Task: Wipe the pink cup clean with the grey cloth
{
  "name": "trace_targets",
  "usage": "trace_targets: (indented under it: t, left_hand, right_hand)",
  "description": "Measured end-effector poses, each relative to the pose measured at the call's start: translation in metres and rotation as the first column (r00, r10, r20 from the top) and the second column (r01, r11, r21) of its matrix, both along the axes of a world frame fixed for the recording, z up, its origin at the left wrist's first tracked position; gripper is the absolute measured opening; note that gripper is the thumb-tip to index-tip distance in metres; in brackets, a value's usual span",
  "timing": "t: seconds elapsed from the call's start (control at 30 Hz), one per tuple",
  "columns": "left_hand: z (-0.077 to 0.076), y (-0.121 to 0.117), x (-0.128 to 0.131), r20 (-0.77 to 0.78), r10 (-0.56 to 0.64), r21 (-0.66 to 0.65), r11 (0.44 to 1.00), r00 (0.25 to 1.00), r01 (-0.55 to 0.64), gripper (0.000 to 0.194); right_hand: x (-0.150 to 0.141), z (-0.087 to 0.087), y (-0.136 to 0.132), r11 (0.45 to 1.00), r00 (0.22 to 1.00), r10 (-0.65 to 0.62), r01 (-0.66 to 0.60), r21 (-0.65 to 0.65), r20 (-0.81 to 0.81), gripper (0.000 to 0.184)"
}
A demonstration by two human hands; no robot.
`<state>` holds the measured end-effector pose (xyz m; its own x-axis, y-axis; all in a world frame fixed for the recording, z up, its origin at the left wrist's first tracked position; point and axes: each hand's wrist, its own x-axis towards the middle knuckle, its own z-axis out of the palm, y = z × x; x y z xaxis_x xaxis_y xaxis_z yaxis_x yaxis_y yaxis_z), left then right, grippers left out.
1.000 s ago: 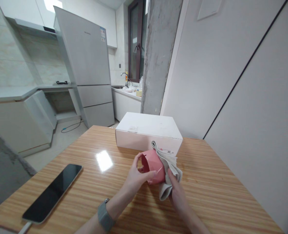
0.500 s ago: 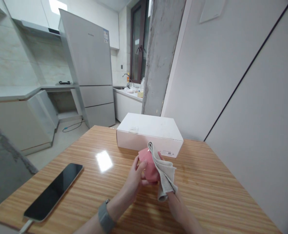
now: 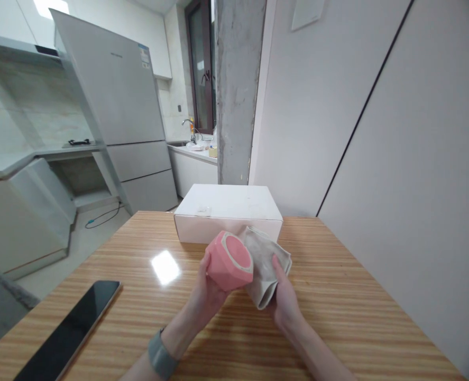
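My left hand (image 3: 206, 291) grips a pink faceted cup (image 3: 228, 260) from below, turned so that its round base faces up towards me. My right hand (image 3: 284, 299) holds a beige cloth (image 3: 264, 262) bunched against the cup's right side. Both hands hover just above the wooden table (image 3: 337, 307), in front of a white cardboard box (image 3: 228, 209). A grey watch sits on my left wrist.
A black phone (image 3: 65, 333) with a cable lies at the table's left front edge. Behind the table stand a concrete pillar (image 3: 238, 90), a white wall on the right, and a kitchen with a tall fridge (image 3: 115, 106) and counters on the left.
The cup has been turned over: its open mouth faced left a second ago, and now its base faces up. The cloth moved from over the cup to its right side. The camera shifted right.
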<state>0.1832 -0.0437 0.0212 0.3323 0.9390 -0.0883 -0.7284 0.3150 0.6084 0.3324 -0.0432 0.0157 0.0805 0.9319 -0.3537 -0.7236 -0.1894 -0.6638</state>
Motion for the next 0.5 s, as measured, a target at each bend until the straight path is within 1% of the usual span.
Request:
trace_targets:
  t: [0.03, 0.07, 0.1, 0.13, 0.17, 0.2, 0.27, 0.3, 0.33, 0.37, 0.4, 0.5]
  left_hand:
    - [-0.001, 0.000, 0.001, -0.010, 0.007, 0.020, 1.000, 1.000, -0.007, 0.063]
    - [-0.003, 0.000, 0.002, -0.057, 0.025, 0.057, 0.998, 0.998, -0.021, 0.064]
    - [-0.005, -0.001, 0.003, -0.134, 0.062, 0.115, 0.992, 0.989, -0.047, 0.066]
    - [-0.006, -0.003, 0.004, -0.226, 0.124, 0.195, 0.977, 0.966, -0.080, 0.070]
    - [-0.007, -0.004, 0.004, -0.320, 0.203, 0.296, 0.949, 0.926, -0.106, 0.075]
    - [-0.006, -0.007, 0.004, -0.402, 0.283, 0.403, 0.909, 0.871, -0.109, 0.082]
    - [-0.003, -0.012, 0.004, -0.513, 0.405, 0.567, 0.822, 0.757, -0.056, 0.095]
    - [-0.001, -0.014, 0.004, -0.544, 0.441, 0.611, 0.791, 0.714, -0.022, 0.097]
    - [0.000, -0.016, 0.005, -0.565, 0.463, 0.632, 0.775, 0.683, -0.002, 0.098]
    - [0.001, -0.017, 0.005, -0.580, 0.468, 0.630, 0.777, 0.667, 0.003, 0.099]
    - [0.001, -0.017, 0.005, -0.585, 0.463, 0.611, 0.791, 0.666, -0.013, 0.099]
    - [-0.002, -0.012, 0.006, -0.550, 0.426, 0.506, 0.854, 0.718, -0.119, 0.093]
  right_hand:
    - [0.000, 0.004, -0.001, 0.999, 0.999, 0.035, -0.035, 0.015, -0.030, 0.040]
    - [-0.002, 0.007, -0.002, 0.996, 0.996, 0.076, -0.074, 0.049, -0.051, 0.040]
    - [-0.003, 0.009, -0.004, 0.989, 0.991, 0.117, -0.111, 0.099, -0.059, 0.041]
    - [-0.005, 0.010, -0.005, 0.977, 0.985, 0.161, -0.152, 0.149, -0.057, 0.043]
    - [-0.007, 0.011, -0.007, 0.963, 0.978, 0.205, -0.193, 0.188, -0.046, 0.045]
    - [-0.009, 0.011, -0.008, 0.949, 0.970, 0.243, -0.231, 0.214, -0.032, 0.047]
    - [-0.009, 0.010, -0.010, 0.932, 0.957, 0.291, -0.282, 0.228, -0.004, 0.049]
    - [-0.008, 0.010, -0.010, 0.928, 0.952, 0.305, -0.298, 0.224, 0.007, 0.049]
    - [-0.007, 0.009, -0.010, 0.926, 0.950, 0.312, -0.308, 0.219, 0.019, 0.048]
    - [-0.006, 0.007, -0.010, 0.923, 0.947, 0.320, -0.318, 0.217, 0.029, 0.049]
    - [-0.005, 0.005, -0.010, 0.917, 0.942, 0.334, -0.334, 0.219, 0.039, 0.050]
    - [-0.006, -0.002, -0.008, 0.901, 0.938, 0.338, -0.348, 0.260, 0.083, 0.052]
